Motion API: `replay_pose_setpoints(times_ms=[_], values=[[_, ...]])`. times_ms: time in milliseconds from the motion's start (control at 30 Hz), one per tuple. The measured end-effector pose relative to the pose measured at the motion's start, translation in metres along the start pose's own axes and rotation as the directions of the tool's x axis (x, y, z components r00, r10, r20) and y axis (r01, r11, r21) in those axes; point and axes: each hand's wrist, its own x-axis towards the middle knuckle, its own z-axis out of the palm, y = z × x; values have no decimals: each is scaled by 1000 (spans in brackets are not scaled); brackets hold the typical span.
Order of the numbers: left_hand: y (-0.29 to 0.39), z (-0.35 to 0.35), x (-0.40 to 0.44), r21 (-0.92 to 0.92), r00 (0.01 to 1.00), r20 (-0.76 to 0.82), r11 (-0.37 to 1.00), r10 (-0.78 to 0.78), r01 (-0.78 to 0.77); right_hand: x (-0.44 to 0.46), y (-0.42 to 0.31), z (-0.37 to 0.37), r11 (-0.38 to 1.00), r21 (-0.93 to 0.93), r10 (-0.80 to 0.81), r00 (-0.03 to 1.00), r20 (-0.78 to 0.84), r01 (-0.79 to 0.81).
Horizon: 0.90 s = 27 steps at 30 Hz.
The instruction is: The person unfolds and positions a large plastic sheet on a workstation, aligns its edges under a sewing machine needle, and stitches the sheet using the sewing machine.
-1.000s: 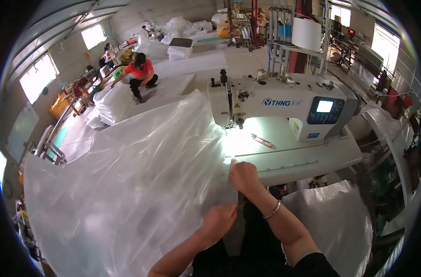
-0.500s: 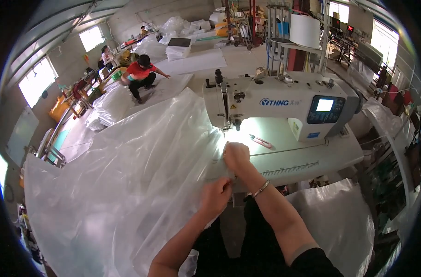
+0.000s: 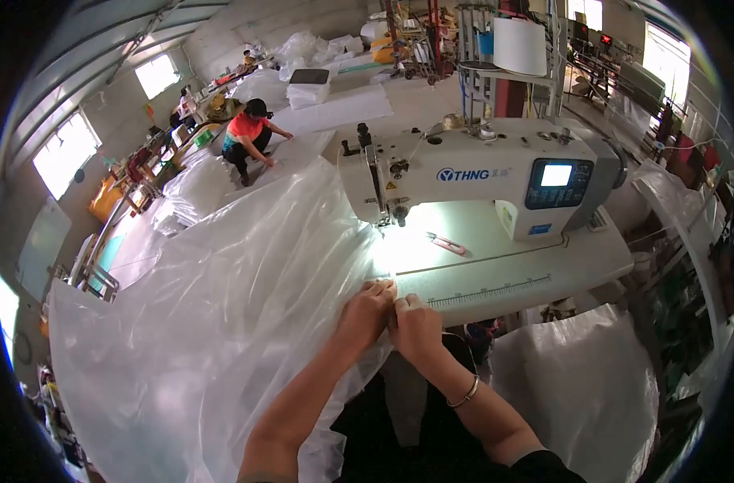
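Observation:
A large translucent plastic sheet spreads over the left side and runs up to the needle area of a white sewing machine. My left hand is closed on the sheet's edge at the front of the machine bed. Right beside it, my right hand is also closed on that edge, with the fingertips of both hands nearly touching. Under the bright machine light, a pink-handled cutter lies on the bed behind my hands.
Another plastic sheet hangs at the lower right. A person in a red top crouches on the floor beyond, near stacked sheets. A thread stand with a white cone rises behind the machine.
My left hand has moved up to the bed's front edge, and my right hand has come back toward me beside it. The crouching person's arms have moved down toward the floor sheet.

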Motion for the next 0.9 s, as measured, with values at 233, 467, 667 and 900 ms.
replay_pose_setpoints(times_ms=[233,467,667,900], values=[[-37,11,21,74,987,-39,986,154,-151,20,6,16,997,-21,-71,991,-109,69],[-66,15,56,345,987,2,926,162,-153,48,10,22,987,-77,-147,982,-115,138],[-93,28,82,14,988,-155,1000,0,3,73,21,35,986,-123,-125,986,-113,111],[-119,45,97,14,967,-252,1000,27,-24,87,29,44,983,-154,-120,987,-110,103]])
